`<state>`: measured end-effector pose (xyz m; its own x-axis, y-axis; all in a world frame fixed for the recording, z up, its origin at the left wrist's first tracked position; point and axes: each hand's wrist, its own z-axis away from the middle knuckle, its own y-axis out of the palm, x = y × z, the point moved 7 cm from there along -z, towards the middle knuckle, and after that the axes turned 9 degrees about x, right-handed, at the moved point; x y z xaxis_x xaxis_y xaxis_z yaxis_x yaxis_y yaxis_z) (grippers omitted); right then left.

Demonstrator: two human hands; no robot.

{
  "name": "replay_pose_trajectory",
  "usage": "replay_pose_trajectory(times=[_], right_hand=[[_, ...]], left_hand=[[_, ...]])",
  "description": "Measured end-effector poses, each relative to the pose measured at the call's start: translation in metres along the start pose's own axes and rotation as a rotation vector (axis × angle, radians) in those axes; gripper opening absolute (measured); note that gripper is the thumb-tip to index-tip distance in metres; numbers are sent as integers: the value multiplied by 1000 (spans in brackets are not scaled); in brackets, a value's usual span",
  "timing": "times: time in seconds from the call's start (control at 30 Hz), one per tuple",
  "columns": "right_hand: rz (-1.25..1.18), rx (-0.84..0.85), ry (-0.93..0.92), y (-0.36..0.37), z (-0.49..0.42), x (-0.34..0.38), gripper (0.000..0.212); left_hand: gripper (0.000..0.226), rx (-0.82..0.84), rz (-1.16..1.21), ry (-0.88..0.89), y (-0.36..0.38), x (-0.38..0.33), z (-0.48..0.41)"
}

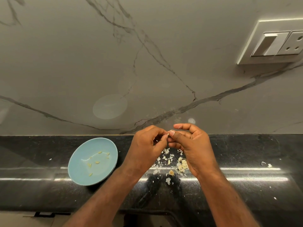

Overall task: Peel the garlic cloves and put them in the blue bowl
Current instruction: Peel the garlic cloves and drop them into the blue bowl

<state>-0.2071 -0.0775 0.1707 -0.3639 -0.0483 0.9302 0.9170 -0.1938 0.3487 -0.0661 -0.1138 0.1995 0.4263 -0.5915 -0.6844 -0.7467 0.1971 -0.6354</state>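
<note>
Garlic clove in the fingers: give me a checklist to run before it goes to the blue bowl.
1. Grip on the garlic clove by left hand and right hand: ok, both pinch it.
2. Clove fully peeled: cannot tell, fingers hide most of it.
3. Target blue bowl upright on the counter, left of the hands: ok.
4. Room in the bowl: ok, only a few peeled cloves inside.
5. Loose skins lie on the counter, apart from the bowl: ok.
6. More unpeeled cloves waiting beneath the right hand: ok.
</note>
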Motion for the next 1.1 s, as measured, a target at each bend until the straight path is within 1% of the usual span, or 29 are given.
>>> replay_pose_trajectory(times=[0.17, 0.27, 0.47, 0.67, 0.77, 0.9, 1.1], right_hand=[[20, 8, -6, -1, -1, 0, 13], [19, 20, 3, 0, -1, -1, 11], [-6, 13, 5, 2, -2, -5, 10], [-14, 6, 22, 2, -2, -9, 10], [-28, 7, 33, 2, -2, -11, 11], [-22, 41, 29, 4, -1, -9, 15], [-20, 77, 50, 3, -3, -10, 16]], left_hand=[[7, 12, 75, -62, 3, 2, 0], [7, 20, 104, -89, 4, 4, 1], [4, -8, 135, -136, 2, 5, 1], [6, -44, 176, -198, 3, 10, 3], [6, -36, 203, -228, 3, 12, 3], [4, -40, 213, -224, 1, 9, 3], [5, 11, 277, -249, 5, 15, 3]])
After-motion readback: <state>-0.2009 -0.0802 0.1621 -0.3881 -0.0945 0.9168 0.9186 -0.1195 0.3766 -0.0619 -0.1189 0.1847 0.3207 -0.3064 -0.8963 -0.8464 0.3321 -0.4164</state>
